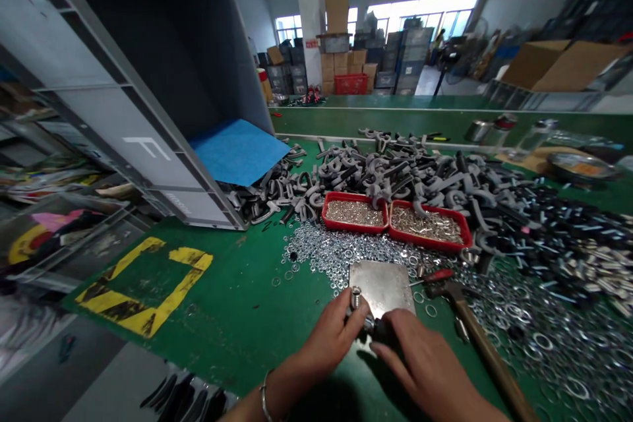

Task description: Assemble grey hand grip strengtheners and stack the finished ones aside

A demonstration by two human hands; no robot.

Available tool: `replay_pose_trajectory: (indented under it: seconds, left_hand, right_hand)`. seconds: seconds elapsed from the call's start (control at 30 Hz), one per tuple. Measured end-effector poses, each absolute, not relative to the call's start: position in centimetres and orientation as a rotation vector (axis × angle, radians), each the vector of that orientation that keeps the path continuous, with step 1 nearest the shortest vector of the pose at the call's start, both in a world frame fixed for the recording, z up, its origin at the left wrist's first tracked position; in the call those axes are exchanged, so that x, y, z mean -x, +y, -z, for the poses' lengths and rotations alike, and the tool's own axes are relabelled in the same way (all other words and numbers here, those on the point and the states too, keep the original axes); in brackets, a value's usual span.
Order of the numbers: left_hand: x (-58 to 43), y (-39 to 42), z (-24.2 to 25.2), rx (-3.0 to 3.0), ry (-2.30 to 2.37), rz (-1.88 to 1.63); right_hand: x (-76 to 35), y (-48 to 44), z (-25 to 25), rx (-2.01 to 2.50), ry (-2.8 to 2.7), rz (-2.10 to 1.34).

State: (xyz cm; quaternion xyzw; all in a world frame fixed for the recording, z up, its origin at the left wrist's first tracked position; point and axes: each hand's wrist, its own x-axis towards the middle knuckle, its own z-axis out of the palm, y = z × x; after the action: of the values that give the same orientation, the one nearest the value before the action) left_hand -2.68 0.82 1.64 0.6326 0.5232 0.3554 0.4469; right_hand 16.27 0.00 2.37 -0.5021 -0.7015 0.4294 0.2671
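Observation:
Between the thumb and fingers of my left hand [329,336] is a small shiny metal fitting [355,297] with a ringed or threaded end pointing up. My right hand [428,359] has its fingers curled on a black part [380,330] that meets the fitting's lower end; the fingers hide most of it. Both hands are close together over the near edge of a flat metal plate [380,275] on the green table [232,316]. To the right of the plate lie a hammer [477,326] with a wooden handle and a red-handled screwdriver [438,275].
Two red trays [356,229] of small metal pieces stand beyond the plate, amid loose washers [321,250]. Grey hooked parts [395,168] are heaped behind them. Black knobs with studs [548,237] pile up at right. A large grey crate [143,138] lies tipped at left.

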Motion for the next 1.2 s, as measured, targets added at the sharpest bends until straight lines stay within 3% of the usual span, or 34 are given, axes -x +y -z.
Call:
replay_pose_trajectory:
  seconds: [0.03,0.17,0.2,0.37,0.4,0.53,0.57,0.7,0.87,1.0,1.03,1.13,1.2]
  left_hand:
    - [2.7,0.7,-1.8,-1.587,1.276,-0.888]
    - [3.1,0.7,-2.6,-1.747,1.122,-0.848]
    - [3.3,0.7,-2.8,-1.771,1.116,-0.82]
    - [3.2,0.8,-2.4,-1.688,1.269,-0.852]
    - [3.1,0.8,-2.4,-1.687,1.251,-0.881]
    - [2.9,0.7,-2.5,-1.848,1.074,-0.849]
    - [2.8,0.8,-2.4,-1.867,1.081,-0.807]
    - [2.0,0.9,-1.8,-1.657,1.274,-0.862]
    - [1.4,1.0,-1.9,-1.861,1.06,-1.023]
    - [0.8,1.2,-1.5,-1.749,1.18,-1.061]
    - [0.6,1.2,-1.3,-1.696,1.228,-1.094]
    - [0.5,1.0,-0.8,-1.786,1.178,-1.113]
    - [0.6,0.9,-0.7,-1.913,1.083,-1.068]
  right_hand:
    - [-16.0,-0.2,-2.4,1.33,-1.886,-1.222]
    - [-15.1,-0.9,-1.9,1.215,-1.585,-2.152]
    - [-15.1,-0.9,-1.9,1.206,-1.584,-2.209]
    - [-16.1,-0.5,-2.1,1.341,-1.884,-1.328]
    - [-16.1,-0.5,-2.0,1.326,-1.845,-1.365]
    - [-16.2,-0.7,-1.8,1.095,-1.605,-2.1]
    - [-16.3,-0.6,-1.8,1.122,-1.651,-2.036]
    - [-16.6,-0.1,-1.9,1.339,-1.921,-1.232]
    - [-16.7,-0.1,-1.4,1.332,-1.914,-1.645]
    - [-17.2,0.0,-1.8,1.37,-1.919,-1.138]
    - [-17.2,0.0,-1.9,1.361,-1.858,-1.157]
    - [-17.2,-0.1,-2.0,1.232,-1.576,-1.744]
    - [-17.2,-0.2,-2.0,1.167,-1.513,-1.887]
